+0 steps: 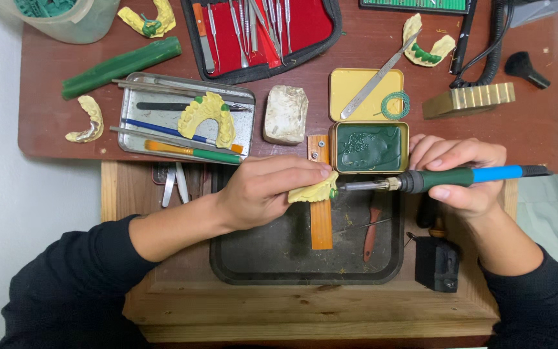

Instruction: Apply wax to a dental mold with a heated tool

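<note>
My left hand [267, 188] grips a yellow dental cast [314, 190] over the orange wooden peg [321, 223]. My right hand [465, 176] holds an electric heating tool with a green and blue handle [463, 177]. Its metal tip [356, 186] touches the right end of the cast, where a bit of green wax shows. Just behind the tip lies an open yellow tin [369, 147] filled with green wax. Both hands hover above a dark tray [240, 265].
A metal tray [138, 103] at the left holds brushes, tools and another yellow cast [206, 115]. Behind are a red instrument case [263, 32], a green wax stick [121, 66], a white stone block [285, 114], loose casts [88, 119], a brass block [467, 99] and a black cable [485, 45].
</note>
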